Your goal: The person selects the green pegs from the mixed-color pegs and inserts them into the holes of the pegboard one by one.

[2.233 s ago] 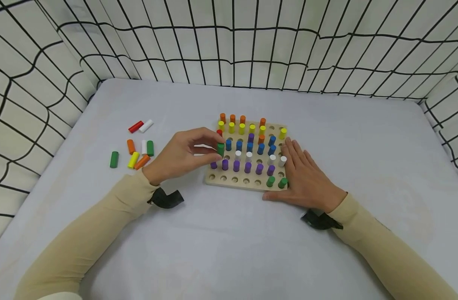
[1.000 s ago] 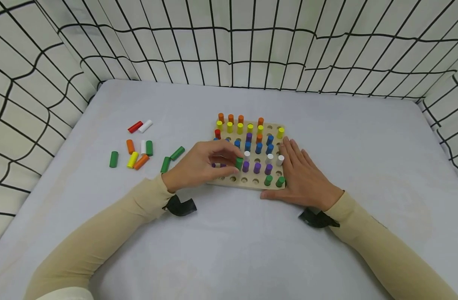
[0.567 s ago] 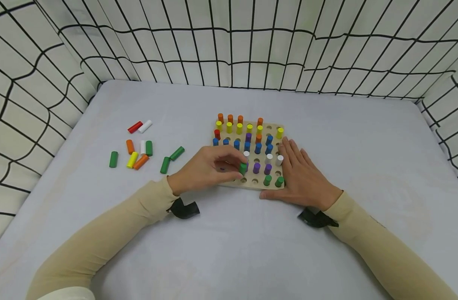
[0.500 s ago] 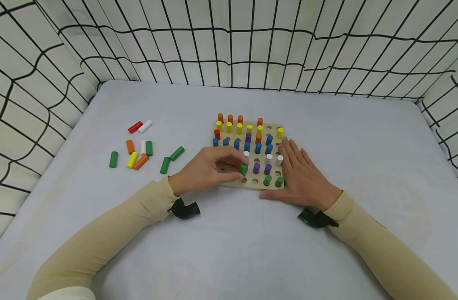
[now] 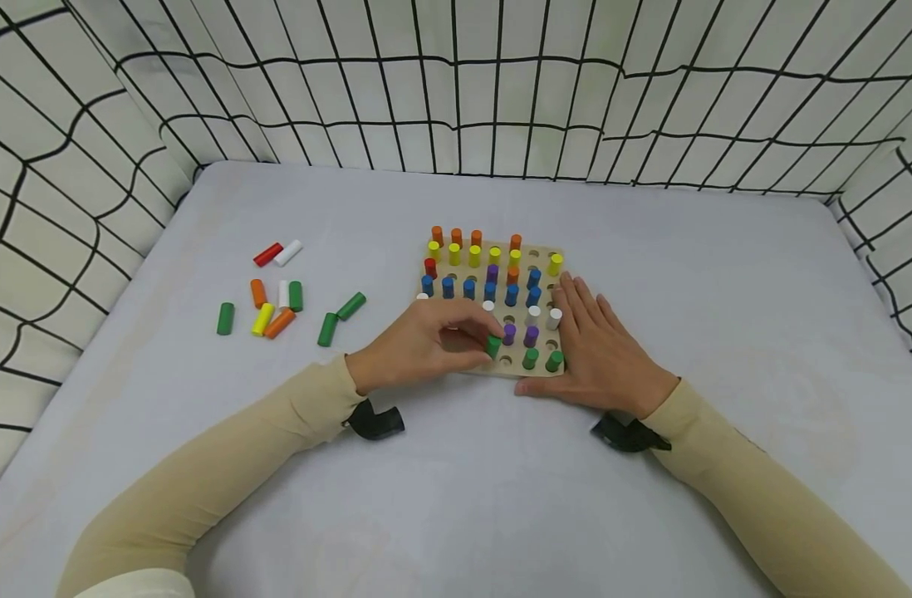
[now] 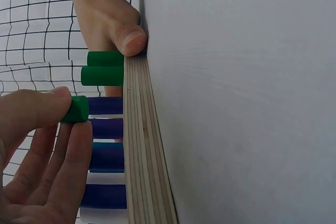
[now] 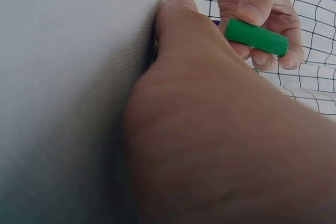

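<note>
Black wire mesh [image 5: 458, 127] is standing behind and beside a white surface [image 5: 501, 498], where loose pegs [image 5: 296, 296] are lying left of a wooden pegboard [image 5: 517, 366]. The left hand [image 5: 437, 336] is pinching a green peg [image 5: 494, 345], holding it above the pegboard's near rows, clear of the holes. The right hand [image 5: 605, 353] is resting outstretched against the pegboard's right edge.

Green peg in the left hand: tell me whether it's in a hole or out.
Out: the left hand pinches the green peg apart from the wooden pegboard; the right wrist view shows it end to end.
</note>
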The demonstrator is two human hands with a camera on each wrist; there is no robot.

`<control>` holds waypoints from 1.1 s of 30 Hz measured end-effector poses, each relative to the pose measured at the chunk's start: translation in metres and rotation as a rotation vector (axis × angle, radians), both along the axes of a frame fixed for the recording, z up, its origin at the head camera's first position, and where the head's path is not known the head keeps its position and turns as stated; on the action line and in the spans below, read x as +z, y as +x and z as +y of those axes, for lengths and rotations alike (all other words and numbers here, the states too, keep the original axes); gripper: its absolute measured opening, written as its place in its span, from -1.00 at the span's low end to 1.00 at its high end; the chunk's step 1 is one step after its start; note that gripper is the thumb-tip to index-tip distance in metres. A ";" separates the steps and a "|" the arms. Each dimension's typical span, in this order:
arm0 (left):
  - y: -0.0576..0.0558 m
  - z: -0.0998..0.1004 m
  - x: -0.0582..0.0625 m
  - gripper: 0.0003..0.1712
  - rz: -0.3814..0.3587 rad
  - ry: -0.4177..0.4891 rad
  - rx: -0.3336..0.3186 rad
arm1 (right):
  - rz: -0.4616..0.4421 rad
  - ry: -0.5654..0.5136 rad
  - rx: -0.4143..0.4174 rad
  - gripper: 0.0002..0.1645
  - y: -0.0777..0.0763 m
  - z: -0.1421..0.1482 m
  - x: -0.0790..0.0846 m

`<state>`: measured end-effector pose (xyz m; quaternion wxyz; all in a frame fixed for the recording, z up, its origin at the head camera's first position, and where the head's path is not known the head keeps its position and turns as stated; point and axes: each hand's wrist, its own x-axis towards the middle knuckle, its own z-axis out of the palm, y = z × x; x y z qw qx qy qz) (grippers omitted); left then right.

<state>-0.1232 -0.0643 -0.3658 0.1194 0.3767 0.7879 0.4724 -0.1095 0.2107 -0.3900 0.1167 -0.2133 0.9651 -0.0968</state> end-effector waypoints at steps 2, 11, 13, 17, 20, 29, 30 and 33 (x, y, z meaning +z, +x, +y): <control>0.000 0.001 0.000 -0.61 -0.005 -0.006 -0.003 | 0.002 0.001 0.001 0.69 0.000 0.000 0.000; 0.002 0.005 0.000 -0.61 0.009 0.007 -0.008 | 0.007 -0.003 -0.001 0.69 0.000 -0.001 0.001; 0.002 0.007 -0.001 -0.62 0.012 0.010 -0.008 | 0.007 -0.002 -0.001 0.69 0.000 -0.001 0.001; 0.003 0.009 -0.003 -0.63 0.028 0.011 -0.005 | 0.007 -0.004 0.000 0.69 0.001 -0.002 0.001; 0.003 0.011 -0.003 -0.64 0.049 -0.002 0.003 | 0.003 -0.006 -0.002 0.69 0.000 -0.001 0.001; 0.004 0.016 -0.001 -0.72 0.076 -0.015 0.009 | 0.010 -0.010 0.003 0.69 -0.001 -0.001 0.000; 0.004 0.017 -0.001 -0.73 0.078 -0.014 0.009 | 0.010 -0.010 0.003 0.69 -0.001 -0.001 0.000; 0.005 0.018 -0.002 -0.74 0.089 -0.019 0.025 | 0.011 -0.009 0.005 0.69 -0.001 0.000 0.000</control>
